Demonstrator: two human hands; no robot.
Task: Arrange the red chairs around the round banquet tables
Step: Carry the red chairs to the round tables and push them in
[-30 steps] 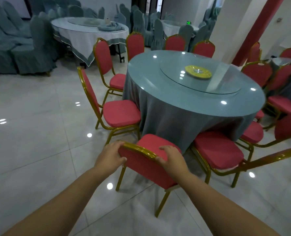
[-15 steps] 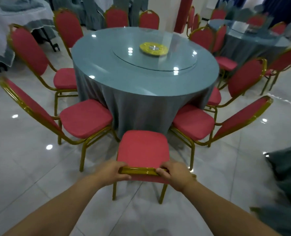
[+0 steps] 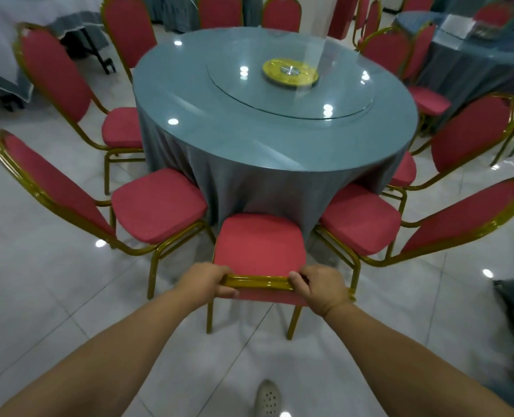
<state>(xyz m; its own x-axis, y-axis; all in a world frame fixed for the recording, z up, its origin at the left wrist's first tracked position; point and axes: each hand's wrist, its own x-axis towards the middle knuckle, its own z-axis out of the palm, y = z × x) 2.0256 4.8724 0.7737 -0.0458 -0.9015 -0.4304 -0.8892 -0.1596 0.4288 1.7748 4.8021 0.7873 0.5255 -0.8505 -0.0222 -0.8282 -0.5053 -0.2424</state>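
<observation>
A red padded chair with a gold metal frame (image 3: 258, 248) is held by the top rail of its backrest, its seat pointing at the round banquet table draped in a grey-blue cloth (image 3: 267, 136). The front edge of the seat lies just at the hanging cloth. The left hand (image 3: 206, 281) is curled round the left end of the gold rail, fingers over the top and thumb below. The right hand (image 3: 320, 288) is wrapped round the right end of the same rail in a like grip. Both forearms are stretched forward from the bottom of the view.

The held chair is flanked by a red chair on the left (image 3: 156, 212) and a red chair on the right (image 3: 361, 218), both seats turned toward the table. Further red chairs are ranged round the rest of the table. A round glass turntable (image 3: 292, 94) is seen on the tabletop, with a yellow disc (image 3: 290, 72) at its centre. A pale perforated shoe (image 3: 267, 398) is visible on the glossy white tiled floor (image 3: 39, 296) between the arms. A second cloth-covered table (image 3: 472, 58) stands at the upper right.
</observation>
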